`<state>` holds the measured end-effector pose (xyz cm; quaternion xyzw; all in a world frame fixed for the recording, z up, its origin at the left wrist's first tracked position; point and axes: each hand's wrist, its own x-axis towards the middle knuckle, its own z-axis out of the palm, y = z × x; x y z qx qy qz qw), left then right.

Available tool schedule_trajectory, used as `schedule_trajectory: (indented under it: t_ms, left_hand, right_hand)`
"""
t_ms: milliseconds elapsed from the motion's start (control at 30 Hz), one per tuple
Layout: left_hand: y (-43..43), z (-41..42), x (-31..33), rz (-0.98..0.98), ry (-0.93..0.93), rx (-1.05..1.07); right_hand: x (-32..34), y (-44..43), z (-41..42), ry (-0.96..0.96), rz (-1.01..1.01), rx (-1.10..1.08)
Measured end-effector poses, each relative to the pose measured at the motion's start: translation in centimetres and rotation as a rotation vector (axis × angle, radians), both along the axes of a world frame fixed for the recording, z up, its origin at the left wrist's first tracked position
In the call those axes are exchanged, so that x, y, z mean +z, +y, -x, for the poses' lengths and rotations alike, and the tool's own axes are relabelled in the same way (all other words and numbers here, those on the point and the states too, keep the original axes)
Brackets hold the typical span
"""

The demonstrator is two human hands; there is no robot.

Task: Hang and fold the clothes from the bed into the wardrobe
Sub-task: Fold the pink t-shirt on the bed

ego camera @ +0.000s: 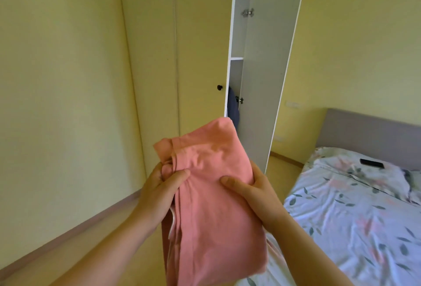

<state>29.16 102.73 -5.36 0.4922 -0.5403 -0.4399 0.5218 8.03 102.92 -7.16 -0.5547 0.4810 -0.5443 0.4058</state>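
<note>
Garment in pink (211,206), doubled into a long panel, held up between two bare hands in front of wardrobe (200,57). Gripped along its left edge by left hand (159,185), thumb pressed on the front and fingers curled behind a bunched fold. Pinched at its right edge by right hand (257,192), thumb on the front, remaining fingers hidden behind the cloth.

Runs lengthwise from a top edge pointing away toward the wardrobe down to a loose lower end dropping out of view at the bottom of the picture. Held off bed (353,217), to the right, with a dark phone (371,163) near the pillow end.

Directly beyond the top edge: the narrow wardrobe opening, framed by a closed door with black knob (219,87) on the left and open door (268,69) swung out on the right. Inside, white shelf (237,58) high up and dark garment (232,107) hanging below it, just above the pink cloth in the view.

Opening ahead and slightly right of centre, so nearer the right hand than the left. Likely calls for a straight push forward, top edge first, long axis kept in line with the gap. Impossible to tell yet whether bound for a shelf or a hanger.
</note>
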Motion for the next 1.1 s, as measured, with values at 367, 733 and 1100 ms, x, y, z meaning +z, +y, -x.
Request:
schedule_trajectory:
  t_ms: [367,733,1100]
  left_hand:
    - [-12.3,4.8,-3.4,-0.058,-0.122,-0.197]
    - [-19.9,16.8,-9.6,-0.148,-0.211,-0.606]
    - [-30.4,19.0,-13.2,-0.192,-0.229,-0.951]
  right_hand:
    - [-5.6,-8.1,3.5,-0.1,-0.074,-0.223]
    - [-11.3,-7.1,11.7,-0.184,-0.213,-0.634]
    - [-13.8,-12.6,8.1,-0.232,-0.265,-0.979]
